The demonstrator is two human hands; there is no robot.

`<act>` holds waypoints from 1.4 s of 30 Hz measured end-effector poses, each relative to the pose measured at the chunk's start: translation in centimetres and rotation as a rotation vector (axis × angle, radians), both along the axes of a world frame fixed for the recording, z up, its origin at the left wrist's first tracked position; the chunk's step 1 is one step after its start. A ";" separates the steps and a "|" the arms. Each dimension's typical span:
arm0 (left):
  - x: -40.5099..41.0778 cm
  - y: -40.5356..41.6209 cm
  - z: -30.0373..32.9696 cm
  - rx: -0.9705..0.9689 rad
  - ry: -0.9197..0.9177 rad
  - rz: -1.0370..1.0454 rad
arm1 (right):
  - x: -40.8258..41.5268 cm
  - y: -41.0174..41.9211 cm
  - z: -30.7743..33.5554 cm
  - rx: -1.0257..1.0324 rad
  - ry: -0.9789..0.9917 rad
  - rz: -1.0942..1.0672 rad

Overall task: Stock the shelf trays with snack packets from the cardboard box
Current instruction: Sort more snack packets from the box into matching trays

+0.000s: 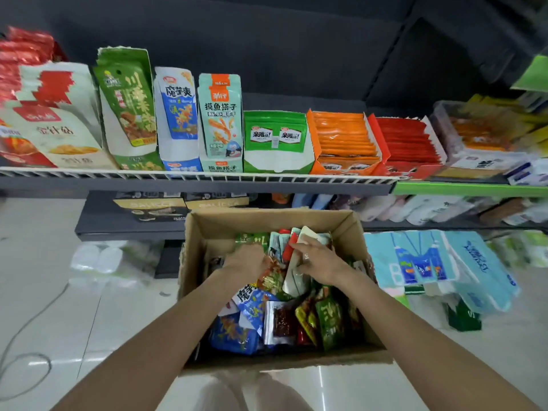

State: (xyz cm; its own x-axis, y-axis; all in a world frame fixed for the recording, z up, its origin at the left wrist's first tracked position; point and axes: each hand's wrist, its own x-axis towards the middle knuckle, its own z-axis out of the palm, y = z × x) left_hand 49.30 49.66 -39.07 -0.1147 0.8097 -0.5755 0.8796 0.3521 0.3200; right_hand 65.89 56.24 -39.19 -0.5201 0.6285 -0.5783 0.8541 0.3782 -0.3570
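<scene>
Both hands [249, 259] inside box [267, 221] (walled)

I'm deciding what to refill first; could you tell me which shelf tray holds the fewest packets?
The green tray in the middle of the shelf: only two green packets stand at its back, whereas the orange tray and red tray beside it look full.

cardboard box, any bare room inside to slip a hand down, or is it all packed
The brown cardboard box has bare room along its far wall and in the far-left corner, beside the left hand. From the right hand to the near wall it is crowded with blue snack packets and green snack packets.
</scene>
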 end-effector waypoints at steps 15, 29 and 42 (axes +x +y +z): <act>0.3 -1.7 0.6 0.211 -0.132 0.435 | 0.3 0.4 -0.7 0.373 0.041 0.261; -1.1 -2.5 -0.4 0.149 -0.180 0.442 | 0.8 3.4 0.8 0.312 0.067 0.607; -0.6 -1.1 3.8 0.344 -0.887 0.764 | -0.7 3.8 5.5 0.094 0.789 -0.414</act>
